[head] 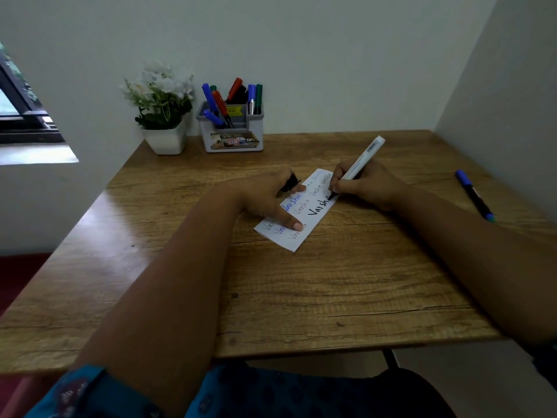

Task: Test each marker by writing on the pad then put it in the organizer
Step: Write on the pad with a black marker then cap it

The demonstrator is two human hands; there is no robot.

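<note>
Right hand (366, 184) closed round white marker (360, 162), black tip touching the pad (301, 217) at the end of bold black lettering; barrel tilted up and away. Left hand (271, 196) laid on the pad's left part, thumb pressing the paper, fingers curled on a black cap (291, 182). Grey organizer (230, 128) at the table's (301, 297) far edge, holding several markers, beside a white flowerpot (165, 140); blue-capped marker (474, 194) lying well apart to the right.
</note>
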